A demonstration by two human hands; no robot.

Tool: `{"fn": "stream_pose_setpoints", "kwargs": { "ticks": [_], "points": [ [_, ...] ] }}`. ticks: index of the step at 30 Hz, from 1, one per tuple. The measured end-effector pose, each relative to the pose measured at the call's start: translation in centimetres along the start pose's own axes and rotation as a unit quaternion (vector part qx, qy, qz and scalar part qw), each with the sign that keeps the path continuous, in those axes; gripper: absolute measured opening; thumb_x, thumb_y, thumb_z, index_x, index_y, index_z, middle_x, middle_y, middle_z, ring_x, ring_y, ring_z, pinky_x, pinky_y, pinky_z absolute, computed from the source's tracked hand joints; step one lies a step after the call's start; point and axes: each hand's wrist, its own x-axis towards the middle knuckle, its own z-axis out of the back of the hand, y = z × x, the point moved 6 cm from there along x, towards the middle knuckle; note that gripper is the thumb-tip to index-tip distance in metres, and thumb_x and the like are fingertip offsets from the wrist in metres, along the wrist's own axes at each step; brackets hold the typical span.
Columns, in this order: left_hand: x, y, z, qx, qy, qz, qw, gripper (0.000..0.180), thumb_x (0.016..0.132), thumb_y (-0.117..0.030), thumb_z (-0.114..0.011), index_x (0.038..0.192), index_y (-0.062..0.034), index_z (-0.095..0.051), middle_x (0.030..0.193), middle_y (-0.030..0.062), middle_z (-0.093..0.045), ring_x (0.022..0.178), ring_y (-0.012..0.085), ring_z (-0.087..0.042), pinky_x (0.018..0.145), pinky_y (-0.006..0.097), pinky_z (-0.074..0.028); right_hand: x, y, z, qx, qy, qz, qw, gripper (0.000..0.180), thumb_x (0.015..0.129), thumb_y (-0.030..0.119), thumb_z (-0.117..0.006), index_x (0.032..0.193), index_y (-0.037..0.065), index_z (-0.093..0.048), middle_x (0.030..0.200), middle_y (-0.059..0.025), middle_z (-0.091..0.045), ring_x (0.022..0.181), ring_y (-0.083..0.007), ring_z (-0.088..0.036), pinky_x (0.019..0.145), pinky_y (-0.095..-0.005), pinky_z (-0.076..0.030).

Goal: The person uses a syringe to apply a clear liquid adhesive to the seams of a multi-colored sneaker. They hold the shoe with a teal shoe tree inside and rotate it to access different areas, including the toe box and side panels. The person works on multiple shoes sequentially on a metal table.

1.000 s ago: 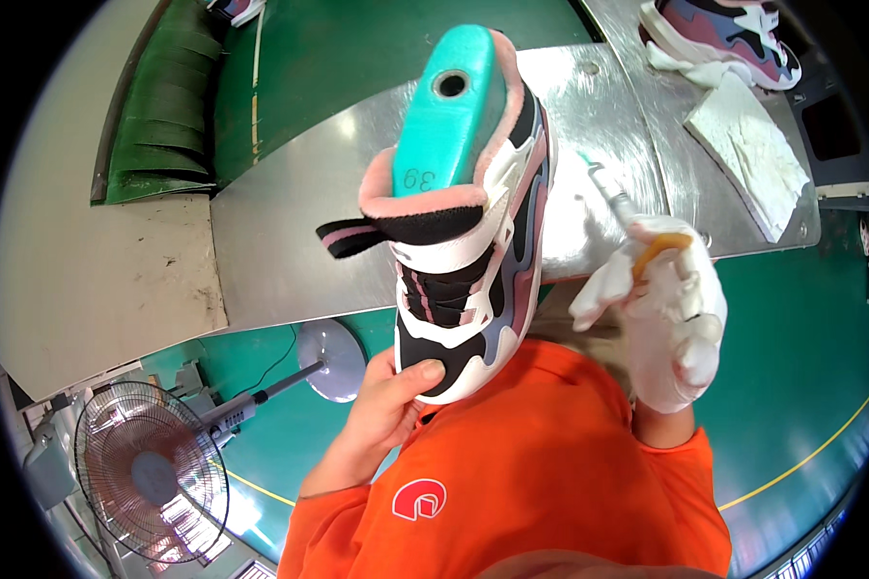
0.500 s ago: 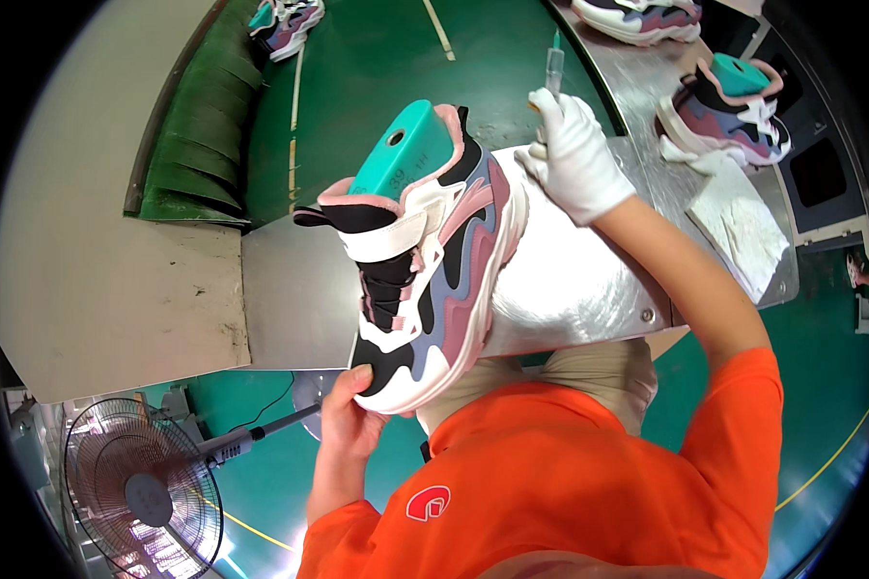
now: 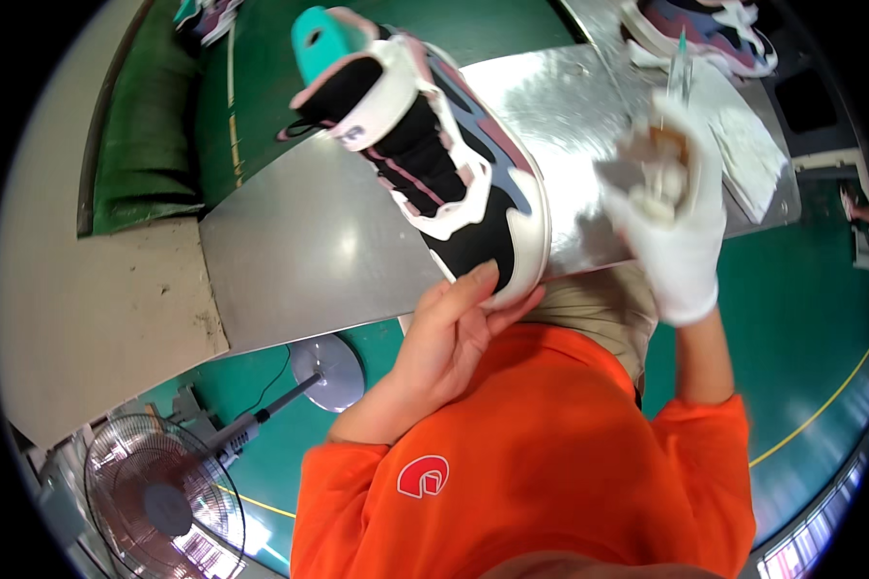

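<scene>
My bare left hand [image 3: 459, 333] grips the toe of a white, black, pink and blue-grey sneaker [image 3: 441, 159], thumb on top and fingers under the sole. The sneaker is held tilted above a metal worktop, its toe toward me. A teal shoe last [image 3: 323, 43] fills its opening. In a white glove, my right hand [image 3: 681, 227] is closed around a clear syringe [image 3: 681, 75] with a thin green tip pointing up and away. It is apart from the shoe, to its right. Motion blurs the gloved fingers, and they partly hide the syringe's body.
The metal worktop [image 3: 299, 261] borders a green conveyor belt [image 3: 290, 125]. Another sneaker [image 3: 710, 34] stands at the far right, near a white cloth [image 3: 748, 145]. A further shoe [image 3: 208, 17] is at the far left. Below left stands a floor fan [image 3: 167, 507].
My left hand has shifted right and up with the sneaker, which has turned so its laces show more. My right hand has moved right and nearer to me with the syringe.
</scene>
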Motion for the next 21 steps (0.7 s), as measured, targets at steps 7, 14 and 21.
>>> {"fn": "stream_pose_setpoints", "kwargs": {
  "ticks": [7, 14, 21],
  "points": [
    [3.5, 2.1, -3.3, -0.018, 0.087, 0.076, 0.993, 0.054, 0.107, -0.035, -0.044, 0.142, 0.0062, -0.039, 0.139, 0.0210, -0.055, 0.133, 0.0312, -0.051, 0.114, 0.045, -0.042, -8.2, -1.9, 1.8, -0.204, 0.001, 0.038, 0.978, 0.066, 0.067, -0.008, -0.061, 0.129, 0.015, -0.061, 0.115, -0.0160, -0.054, 0.083, -0.0281, -0.061, 0.070, -0.0383, -0.049],
    [-2.4, -8.3, -6.9, 0.711, 0.111, -0.368, 0.588, 0.036, 0.094, -0.019, -0.062, 0.117, 0.0080, -0.065, 0.107, 0.0193, -0.072, 0.103, 0.0321, -0.068, 0.091, 0.040, -0.052, -9.4, -2.7, 2.5, -0.282, 0.006, 0.018, 0.959, 0.063, 0.069, -0.004, -0.059, 0.127, 0.019, -0.062, 0.106, -0.0194, -0.053, 0.087, -0.0365, -0.058, 0.074, -0.0444, -0.050],
    [3.5, -19.6, -10.2, 0.811, 0.137, -0.452, 0.346, 0.084, 0.066, -0.052, -0.086, 0.129, -0.0031, -0.060, 0.139, 0.0105, -0.057, 0.144, 0.0350, -0.035, 0.117, 0.048, -0.026, -8.6, -3.0, -0.3, -0.271, 0.035, 0.059, 0.960, 0.059, 0.073, 0.003, -0.065, 0.129, 0.020, -0.061, 0.105, -0.0204, -0.051, 0.088, -0.0378, -0.056, 0.072, -0.0454, -0.048]
  ]
}}
